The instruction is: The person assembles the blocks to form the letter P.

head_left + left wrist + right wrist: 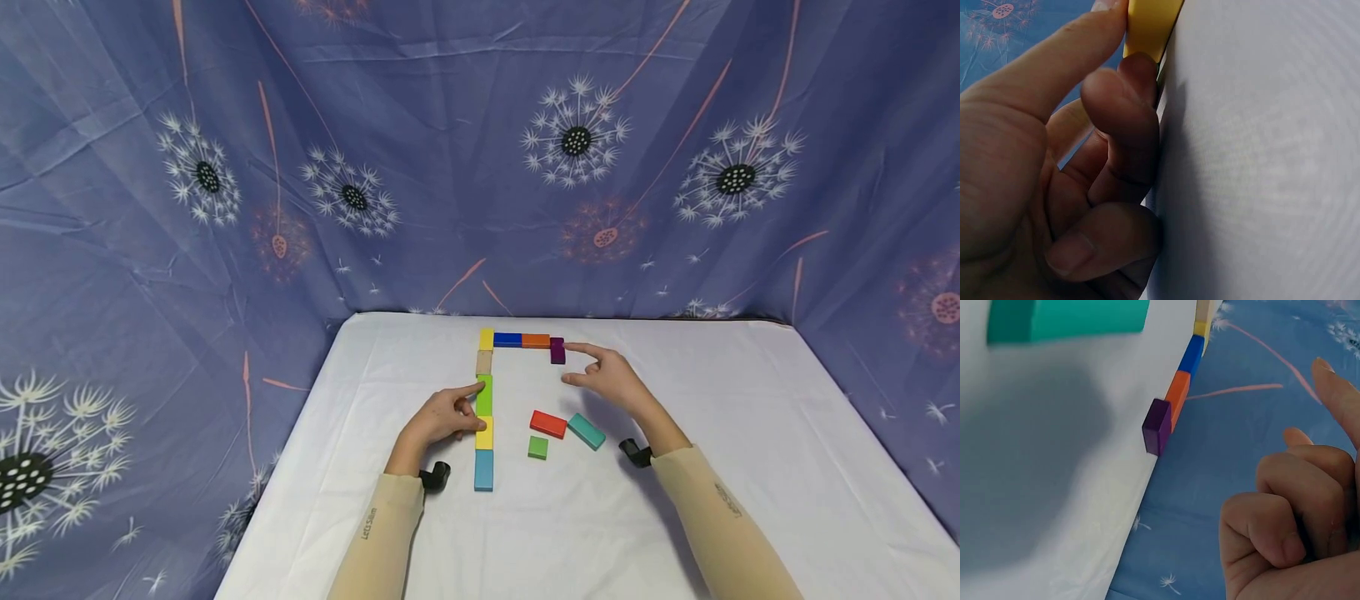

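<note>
A column of blocks runs along the table: yellow block (487, 337), beige block (483, 362), light green block (484, 400), lower yellow block (485, 435) and light blue block (483, 472). My left hand (442, 414) is beside it, index fingertip at the light green block and thumb at the lower yellow one; other fingers are curled. From the column's far end, a dark blue block (507, 340), an orange block (536, 341) and a purple block (557, 351) extend right. Just right of the purple block is my right hand (609, 379), index finger extended, thumb apart, holding nothing.
Between the forearms lie a red block (548, 424), a teal block (587, 432) and a small green block (537, 447). A white cloth covers the table (750, 417). A blue dandelion-patterned curtain (465, 167) hangs behind and at the sides.
</note>
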{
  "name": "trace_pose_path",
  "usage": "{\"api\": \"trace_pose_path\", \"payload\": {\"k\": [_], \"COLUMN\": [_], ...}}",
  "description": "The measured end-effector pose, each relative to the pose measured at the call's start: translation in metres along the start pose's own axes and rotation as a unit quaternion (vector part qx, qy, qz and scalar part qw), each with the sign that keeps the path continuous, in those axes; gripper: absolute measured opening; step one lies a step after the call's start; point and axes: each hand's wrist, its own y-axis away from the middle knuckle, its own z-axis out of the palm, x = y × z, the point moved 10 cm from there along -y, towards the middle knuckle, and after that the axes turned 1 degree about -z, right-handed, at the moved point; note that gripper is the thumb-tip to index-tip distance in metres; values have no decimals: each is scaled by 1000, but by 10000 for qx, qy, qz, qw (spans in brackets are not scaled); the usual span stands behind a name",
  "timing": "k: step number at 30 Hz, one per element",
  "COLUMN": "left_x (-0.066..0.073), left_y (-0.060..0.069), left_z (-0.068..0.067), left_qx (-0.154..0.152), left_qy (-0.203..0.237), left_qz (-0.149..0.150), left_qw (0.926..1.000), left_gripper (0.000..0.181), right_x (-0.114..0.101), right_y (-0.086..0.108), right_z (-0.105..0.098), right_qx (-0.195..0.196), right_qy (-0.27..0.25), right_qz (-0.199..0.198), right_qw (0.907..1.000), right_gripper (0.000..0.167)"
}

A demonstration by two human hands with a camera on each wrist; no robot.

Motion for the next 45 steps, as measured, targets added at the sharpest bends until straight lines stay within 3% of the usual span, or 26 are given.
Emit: {"api": "trace_pose_path", "payload": {"k": [9,22,36,45], "left_x": [3,3,3,3], "left_y": [2,2,2,3], "left_z": [0,0,0,0], "left_qx": [-3,10,2,11], "left_qy": [50,113,81,97], "left_qz": [36,48,0,-24], "left_qw": [10000,9999,10000,9999], "left_gripper": [83,83,83,83], "right_x": [-9,-10,3,6], "right_y": [27,49,59,61], "right_z": [22,51,81,88], "right_qx": [-162,-561,-851,-1001], "right_qy": [-223,-501,-628,-425], "right_qz": [-276,-311,-97,-82], "right_qw": [9992,9967,9943,9940], "right_gripper": [65,60,54,47]}}
